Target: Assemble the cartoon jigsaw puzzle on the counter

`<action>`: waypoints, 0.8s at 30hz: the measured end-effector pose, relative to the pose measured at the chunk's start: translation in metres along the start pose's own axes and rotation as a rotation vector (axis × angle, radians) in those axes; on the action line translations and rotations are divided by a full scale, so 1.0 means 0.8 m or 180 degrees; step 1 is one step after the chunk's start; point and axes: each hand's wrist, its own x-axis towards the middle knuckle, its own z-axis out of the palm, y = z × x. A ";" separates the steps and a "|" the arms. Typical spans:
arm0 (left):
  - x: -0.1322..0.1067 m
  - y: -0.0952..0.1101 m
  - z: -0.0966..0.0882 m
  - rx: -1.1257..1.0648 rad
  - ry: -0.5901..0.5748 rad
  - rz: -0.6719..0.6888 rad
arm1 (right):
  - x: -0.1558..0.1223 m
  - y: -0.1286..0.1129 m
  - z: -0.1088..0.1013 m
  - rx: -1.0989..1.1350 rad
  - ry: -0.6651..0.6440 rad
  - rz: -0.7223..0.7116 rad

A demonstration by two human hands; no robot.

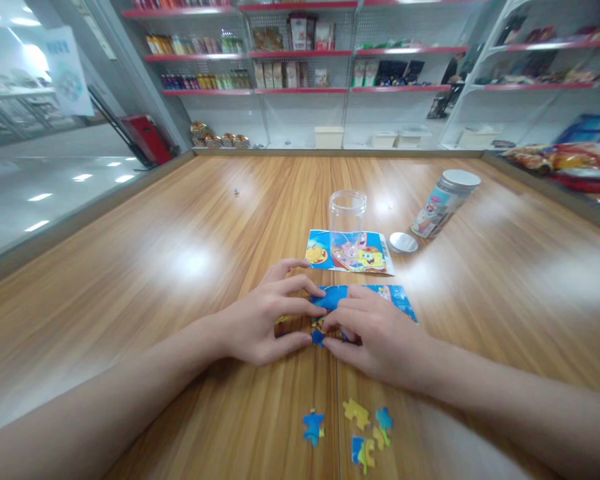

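Observation:
A partly joined jigsaw puzzle [403, 298], mostly blue, lies on the wooden table under both my hands. My left hand [270, 313] has its fingers spread, with the fingertips resting at the puzzle's left edge and the thumb beside a small blue puzzle piece [318, 338]. From the other side, my right hand [380, 330] pinches at that piece and covers much of the puzzle's middle and lower part. A bit of yellow shows behind my left fingers. Nearer to me lie several loose pieces, among them a blue piece [313, 427] and a yellow piece [357, 413].
Beyond the puzzle lies a cartoon picture sheet [320, 250] with a clear jar [347, 210] standing on it. A white lid [403, 243] and a labelled jar with a white cap [443, 207] are to the right. Stocked shelves [300, 53] line the back.

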 end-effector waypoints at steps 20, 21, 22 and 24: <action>0.002 0.002 0.003 -0.0038 0.0034 0.0054 | -0.005 0.006 0.003 0.0008 0.0033 0.0177; 0.002 0.002 0.004 -0.0040 0.0029 0.0037 | -0.004 0.006 0.002 0.0009 0.0028 0.0166; 0.002 0.002 0.004 -0.0041 0.0026 0.0027 | -0.004 0.006 0.002 0.0004 0.0022 0.0155; 0.002 0.001 0.004 -0.0042 0.0039 0.0015 | -0.004 0.005 0.001 -0.0027 0.0014 0.0117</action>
